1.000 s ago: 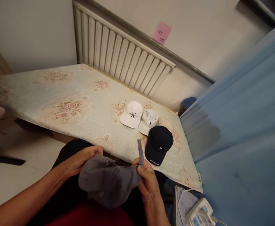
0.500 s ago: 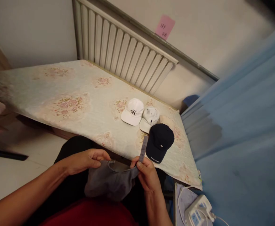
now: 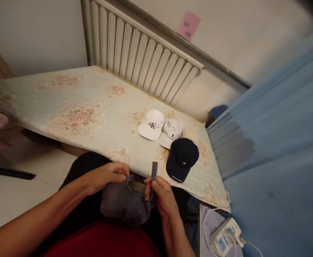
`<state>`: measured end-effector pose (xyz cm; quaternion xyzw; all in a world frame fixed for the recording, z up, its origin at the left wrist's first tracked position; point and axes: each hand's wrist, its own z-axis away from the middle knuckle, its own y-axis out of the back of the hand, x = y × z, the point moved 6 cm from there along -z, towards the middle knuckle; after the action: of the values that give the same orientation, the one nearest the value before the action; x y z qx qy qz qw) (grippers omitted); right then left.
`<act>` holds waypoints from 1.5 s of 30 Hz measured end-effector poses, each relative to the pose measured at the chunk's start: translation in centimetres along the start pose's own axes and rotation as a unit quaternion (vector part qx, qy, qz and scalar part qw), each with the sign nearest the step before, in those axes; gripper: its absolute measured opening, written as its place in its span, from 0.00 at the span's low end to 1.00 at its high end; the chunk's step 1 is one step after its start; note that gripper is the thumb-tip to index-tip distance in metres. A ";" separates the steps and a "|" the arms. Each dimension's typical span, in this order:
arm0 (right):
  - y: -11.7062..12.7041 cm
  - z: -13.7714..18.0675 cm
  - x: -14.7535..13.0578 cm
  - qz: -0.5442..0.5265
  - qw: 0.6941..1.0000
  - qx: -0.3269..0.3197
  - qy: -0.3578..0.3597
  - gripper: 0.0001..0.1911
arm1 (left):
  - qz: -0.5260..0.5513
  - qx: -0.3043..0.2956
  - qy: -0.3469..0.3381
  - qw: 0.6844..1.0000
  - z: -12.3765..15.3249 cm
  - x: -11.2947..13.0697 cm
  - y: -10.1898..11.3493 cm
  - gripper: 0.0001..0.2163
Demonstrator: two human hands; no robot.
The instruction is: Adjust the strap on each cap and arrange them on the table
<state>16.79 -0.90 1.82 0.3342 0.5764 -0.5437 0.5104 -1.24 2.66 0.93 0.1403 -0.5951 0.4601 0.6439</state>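
Observation:
A grey cap (image 3: 125, 203) is held over my lap, its back opening towards the table. My left hand (image 3: 113, 175) pinches the short strap end at the left side of that opening. Between the thumb and fingers of my right hand (image 3: 160, 192) is the cap's long strap (image 3: 154, 171), its free end sticking up. The two strap ends are apart. On the table beyond lie a navy cap (image 3: 183, 159), a white cap with black letters (image 3: 152, 125), a white cap with a small dark emblem (image 3: 171, 132), and a partly hidden beige cap (image 3: 190, 135).
The table (image 3: 92, 92) has a flowered cloth. A radiator (image 3: 143, 53) runs along the wall behind it, and a blue curtain (image 3: 274, 150) hangs at the right. A white power strip (image 3: 226, 235) with cables sits at the lower right.
My right hand has shifted slightly left with the long strap, which now stands more upright and closer to my left hand. The short strap end at my left fingers shows more clearly.

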 end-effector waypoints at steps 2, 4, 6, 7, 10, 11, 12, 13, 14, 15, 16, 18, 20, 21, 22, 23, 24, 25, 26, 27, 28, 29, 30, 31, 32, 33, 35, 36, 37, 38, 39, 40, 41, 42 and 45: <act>-0.2 -0.2 0.2 -0.005 1.000 0.001 -0.005 0.13 | -0.020 0.006 -0.001 1.000 -0.2 0.2 -0.2 0.10; -0.4 -0.3 0.3 -0.008 1.000 0.002 -0.006 0.12 | -0.036 0.013 -0.005 0.999 -0.4 0.4 -0.5 0.10; -0.9 -0.5 0.5 -0.010 1.000 0.002 -0.006 0.11 | -0.042 0.014 -0.014 0.999 -0.6 0.8 -1.0 0.10; -1.1 -0.6 0.6 -0.013 1.000 0.004 -0.010 0.10 | -0.041 0.013 -0.018 0.999 -0.7 1.0 -1.3 0.10; -1.9 -0.8 1.0 -0.037 0.999 0.012 -0.026 0.09 | -0.029 0.000 -0.028 0.999 -1.0 1.4 -2.5 0.09; -2.2 -0.9 1.1 -0.051 0.998 0.013 -0.031 0.09 | -0.025 -0.005 -0.031 0.999 -1.1 1.4 -2.9 0.09; -2.4 -1.0 1.1 -0.066 0.997 0.014 -0.035 0.10 | -0.023 -0.008 -0.034 0.999 -1.2 1.4 -3.2 0.09; -2.6 -1.1 1.1 -0.082 0.996 0.012 -0.039 0.11 | -0.026 -0.010 -0.038 0.999 -1.4 1.4 -3.5 0.09; -2.8 -1.1 1.1 -0.096 0.994 0.010 -0.043 0.12 | -0.032 -0.009 -0.044 0.998 -1.5 1.3 -3.7 0.09; -3.0 -1.1 1.1 -0.107 0.993 0.008 -0.046 0.13 | -0.040 -0.009 -0.051 0.998 -1.6 1.3 -3.9 0.09; -3.1 -1.2 1.0 -0.117 0.992 0.004 -0.049 0.13 | -0.048 -0.009 -0.057 0.997 -1.7 1.2 -4.0 0.10; -3.3 -1.2 0.9 -0.131 0.990 -0.006 -0.055 0.14 | -0.065 -0.009 -0.072 0.995 -1.7 1.3 -4.3 0.10; -3.4 -1.1 0.9 -0.142 0.988 -0.016 -0.064 0.14 | -0.089 0.003 -0.086 0.992 -1.6 1.5 -4.5 0.10; -3.4 -1.1 0.9 -0.145 0.987 -0.019 -0.068 0.14 | -0.104 0.013 -0.093 0.990 -1.6 1.6 -4.6 0.09; -3.4 -1.1 0.9 -0.146 0.987 -0.020 -0.070 0.15 | -0.118 0.021 -0.097 0.988 -1.5 1.7 -4.6 0.09; -3.4 -1.1 0.8 -0.145 0.987 -0.018 -0.071 0.15 | -0.133 0.024 -0.101 0.986 -1.4 1.7 -4.7 0.09; -3.3 -1.1 0.8 -0.144 0.987 -0.015 -0.071 0.15 | -0.150 0.026 -0.106 0.983 -1.4 1.8 -4.7 0.09; -3.3 -1.1 0.8 -0.144 0.987 -0.010 -0.072 0.14 | -0.172 0.030 -0.114 0.978 -1.4 1.8 -4.7 0.09; -3.2 -1.1 0.8 -0.145 0.987 -0.004 -0.074 0.14 | -0.200 0.037 -0.125 0.971 -1.3 1.8 -4.6 0.08; -3.2 -1.1 0.8 -0.147 0.986 0.000 -0.076 0.14 | -0.234 0.050 -0.139 0.961 -1.3 1.9 -4.5 0.08; -3.2 -1.1 0.8 -0.149 0.986 0.005 -0.077 0.14 | -0.269 0.066 -0.154 0.948 -1.3 2.0 -4.3 0.08; -3.2 -1.1 0.8 -0.152 0.985 0.007 -0.077 0.14 | -0.300 0.081 -0.170 0.935 -1.2 2.1 -4.1 0.08; -3.2 -1.1 0.8 -0.154 0.985 0.010 -0.075 0.14 | -0.324 0.093 -0.183 0.923 -1.2 2.1 -4.0 0.08; -3.1 -1.1 0.8 -0.155 0.985 0.011 -0.074 0.14 | -0.340 0.099 -0.195 0.915 -1.1 2.2 -3.9 0.08; -3.1 -1.2 0.8 -0.155 0.985 0.012 -0.074 0.14 | -0.351 0.103 -0.204 0.908 -1.1 2.2 -3.9 0.08; -3.1 -1.2 0.8 -0.154 0.985 0.012 -0.075 0.13 | -0.359 0.105 -0.210 0.903 -1.1 2.2 -3.9 0.08; -3.0 -1.2 0.8 -0.151 0.985 0.011 -0.078 0.13 | -0.370 0.103 -0.219 0.897 -1.0 2.3 -3.9 0.08; -3.0 -1.2 0.8 -0.149 0.986 0.010 -0.079 0.13 | -0.374 0.100 -0.222 0.895 -0.9 2.3 -4.0 0.08; -2.9 -1.2 0.8 -0.148 0.986 0.010 -0.078 0.13 | -0.379 0.096 -0.226 0.892 -0.9 2.3 -4.1 0.08; -2.9 -1.2 0.8 -0.147 0.986 0.011 -0.077 0.12 | -0.384 0.092 -0.228 0.890 -0.9 2.4 -4.1 0.08; -2.9 -1.2 0.7 -0.145 0.987 0.011 -0.075 0.12 | -0.388 0.088 -0.229 0.888 -0.8 2.4 -4.2 0.08; -2.9 -1.1 0.7 -0.142 0.987 0.011 -0.074 0.12 | -0.392 0.085 -0.229 0.887 -0.8 2.4 -4.2 0.07; -2.9 -1.1 0.6 -0.138 0.988 0.010 -0.074 0.13 | -0.395 0.084 -0.229 0.886 -0.8 2.3 -4.2 0.07; -2.9 -1.1 0.6 -0.135 0.988 0.008 -0.074 0.13 | -0.399 0.083 -0.229 0.884 -0.8 2.3 -4.1 0.07; -2.9 -1.1 0.5 -0.125 0.989 0.005 -0.075 0.14 | -0.406 0.075 -0.243 0.878 -0.8 2.1 -4.2 0.07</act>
<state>13.68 -0.47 2.05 0.2206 0.5710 -0.6297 0.4783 2.13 1.89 4.17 0.5245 -0.5876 0.1532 0.5968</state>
